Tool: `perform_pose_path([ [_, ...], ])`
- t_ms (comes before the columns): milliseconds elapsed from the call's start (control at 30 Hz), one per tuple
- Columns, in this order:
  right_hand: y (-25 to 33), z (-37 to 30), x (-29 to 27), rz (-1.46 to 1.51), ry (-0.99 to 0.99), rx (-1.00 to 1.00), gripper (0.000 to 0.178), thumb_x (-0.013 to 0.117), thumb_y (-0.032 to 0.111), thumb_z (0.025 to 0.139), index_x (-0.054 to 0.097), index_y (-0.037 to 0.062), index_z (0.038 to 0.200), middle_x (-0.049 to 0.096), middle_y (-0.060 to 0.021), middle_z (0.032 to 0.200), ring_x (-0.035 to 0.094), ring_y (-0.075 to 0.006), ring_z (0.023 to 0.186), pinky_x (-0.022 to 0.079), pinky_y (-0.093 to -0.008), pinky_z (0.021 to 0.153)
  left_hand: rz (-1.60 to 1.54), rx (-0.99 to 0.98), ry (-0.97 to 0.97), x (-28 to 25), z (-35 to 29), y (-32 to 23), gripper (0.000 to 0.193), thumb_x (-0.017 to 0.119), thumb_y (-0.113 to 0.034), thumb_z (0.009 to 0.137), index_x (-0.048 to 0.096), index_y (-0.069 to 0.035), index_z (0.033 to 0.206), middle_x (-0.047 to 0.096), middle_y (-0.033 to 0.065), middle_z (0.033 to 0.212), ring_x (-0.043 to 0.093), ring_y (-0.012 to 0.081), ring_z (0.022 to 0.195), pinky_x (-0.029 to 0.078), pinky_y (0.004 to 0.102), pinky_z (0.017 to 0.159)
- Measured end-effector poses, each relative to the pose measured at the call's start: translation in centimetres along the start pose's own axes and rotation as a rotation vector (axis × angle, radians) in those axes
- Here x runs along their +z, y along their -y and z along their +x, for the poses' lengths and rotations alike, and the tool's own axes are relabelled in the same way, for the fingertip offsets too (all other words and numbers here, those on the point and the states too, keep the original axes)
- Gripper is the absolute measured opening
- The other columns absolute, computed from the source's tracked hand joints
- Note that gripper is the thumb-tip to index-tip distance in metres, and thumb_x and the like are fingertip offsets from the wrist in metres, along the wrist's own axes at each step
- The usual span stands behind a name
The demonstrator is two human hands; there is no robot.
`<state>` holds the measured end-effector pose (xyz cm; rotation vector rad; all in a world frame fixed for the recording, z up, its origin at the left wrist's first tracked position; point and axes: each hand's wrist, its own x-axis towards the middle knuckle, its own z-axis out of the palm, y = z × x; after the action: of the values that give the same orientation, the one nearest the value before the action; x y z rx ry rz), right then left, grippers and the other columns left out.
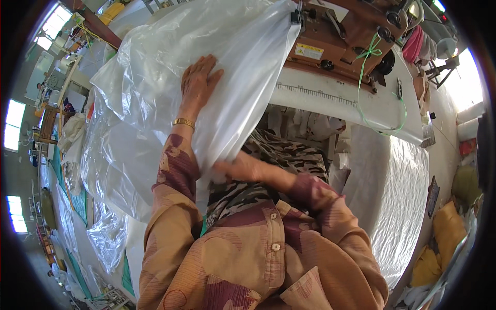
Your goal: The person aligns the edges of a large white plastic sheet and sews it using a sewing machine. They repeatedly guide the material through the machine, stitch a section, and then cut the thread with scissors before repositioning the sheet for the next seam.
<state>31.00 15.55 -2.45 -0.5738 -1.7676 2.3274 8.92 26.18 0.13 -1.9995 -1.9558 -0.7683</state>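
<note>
A large sheet of clear plastic film (150,67) is spread over the table and hangs down toward my lap. My left hand (199,82) lies flat on it, fingers stretched out. Lower down, beside the film's hanging edge, is my right hand (237,168); its fingers are smeared by motion, so its grip cannot be made out. A brown sewing machine (336,41) stands at the upper right, and the film's far corner reaches the machine's needle end (296,16).
The white table edge carries a printed ruler (315,92). A green string (361,77) hangs from the machine onto the table. White sheeting (398,201) drapes at the right. Yellow sacks (447,232) lie at the far right, and crumpled plastic (108,237) lies at the left.
</note>
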Motion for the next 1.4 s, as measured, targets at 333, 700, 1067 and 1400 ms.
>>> perform_pose_path([
  [333, -7.6, -8.6, -4.6, 0.033, -0.571, 0.019, 0.031, 0.062, 0.024, 0.096, 0.072, -0.0047, 0.101, 0.071, -0.0069, 0.084, 0.063, -0.0118, 0.074, 0.051, -0.0266, 0.065, 0.022, 0.009, -0.009, 0.4, 0.3, 0.2, 0.047, 0.057, -0.043, 0.097, 0.060, -0.011, 0.131, 0.057, 0.0069, 0.141, 0.046, 0.0252, 0.137, 0.031, 0.0429, 0.113],
  [700, -5.2, -12.3, -6.1, -0.242, -0.875, -0.242, 0.024, 0.060, 0.015, 0.098, 0.066, -0.0011, 0.114, 0.068, -0.0052, 0.089, 0.060, -0.0104, 0.077, 0.050, -0.0261, 0.070, -0.473, -0.101, -0.089, -3.8, -0.8, -2.1, 0.037, 0.064, -0.023, 0.095, 0.062, -0.004, 0.127, 0.059, 0.0150, 0.136, 0.053, 0.0315, 0.130, 0.041, 0.0423, 0.108],
  [1067, 11.7, -5.2, -9.1, 0.407, -0.688, -0.409, 0.036, 0.061, 0.025, 0.097, 0.058, -0.0042, 0.117, 0.065, -0.0095, 0.111, 0.068, -0.0180, 0.075, 0.052, -0.0289, 0.061, -0.799, -0.122, -0.048, -10.4, -4.9, -10.2, 0.035, 0.063, -0.016, 0.096, 0.062, -0.001, 0.127, 0.060, 0.0131, 0.136, 0.053, 0.0251, 0.130, 0.039, 0.0388, 0.110],
  [1400, 6.4, -5.4, -5.7, 0.548, -0.401, -0.373, 0.023, 0.069, 0.022, 0.094, 0.070, 0.0024, 0.104, 0.066, -0.0009, 0.078, 0.062, -0.0123, 0.067, 0.052, -0.0270, 0.067, -0.880, -0.049, -0.013, -12.9, -5.8, -12.4, 0.032, 0.067, -0.011, 0.092, 0.065, -0.002, 0.123, 0.062, 0.0133, 0.134, 0.057, 0.0242, 0.125, 0.044, 0.0347, 0.104],
])
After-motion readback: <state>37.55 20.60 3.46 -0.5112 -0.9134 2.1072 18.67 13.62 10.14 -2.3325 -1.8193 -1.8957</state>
